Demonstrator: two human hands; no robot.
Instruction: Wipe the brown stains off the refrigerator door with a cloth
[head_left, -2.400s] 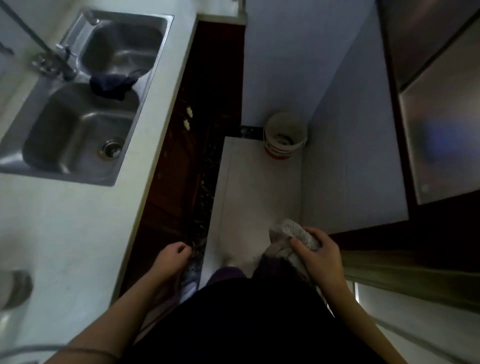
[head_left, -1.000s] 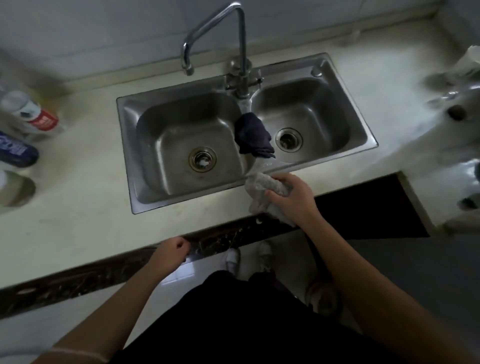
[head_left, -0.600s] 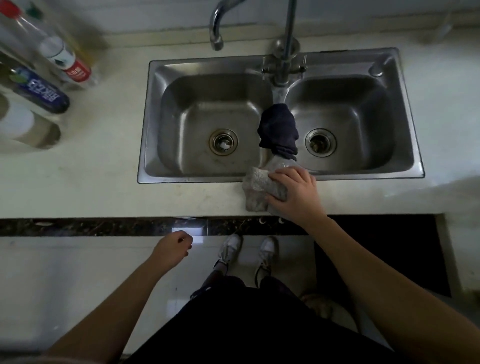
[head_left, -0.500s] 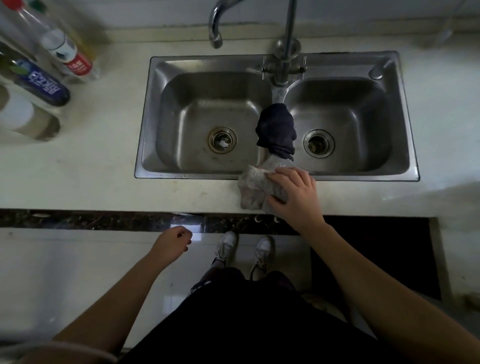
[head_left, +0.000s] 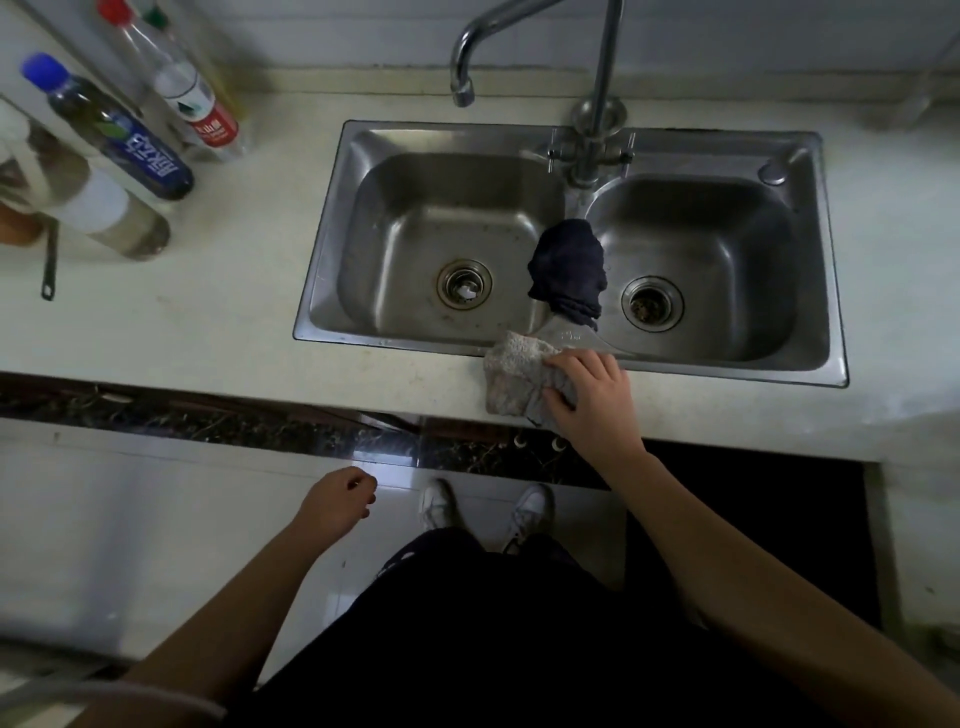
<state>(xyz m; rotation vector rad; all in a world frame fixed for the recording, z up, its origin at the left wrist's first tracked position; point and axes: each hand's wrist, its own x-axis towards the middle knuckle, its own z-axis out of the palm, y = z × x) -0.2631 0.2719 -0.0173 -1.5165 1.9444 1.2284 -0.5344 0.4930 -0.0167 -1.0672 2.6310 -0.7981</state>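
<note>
A pale grey cloth (head_left: 511, 376) lies on the counter's front strip, just below the divider of the steel double sink (head_left: 332, 291). My right hand (head_left: 592, 400) rests on top of the cloth with the fingers curled over its right half. My left hand (head_left: 337, 501) hangs below the counter edge, loosely curled and holding nothing. The refrigerator door is out of view.
A dark blue rag (head_left: 569, 270) is draped over the sink divider, under the tap (head_left: 597, 83). Several bottles (head_left: 130, 140) stand at the counter's back left. The pale counter (head_left: 208, 312) has a dark stone front edge; my white shoes (head_left: 483, 506) stand on the tiled floor.
I turned from the corner by the refrigerator to the sink. My right hand carried the cloth up and set it down on the counter edge, where it now rests.
</note>
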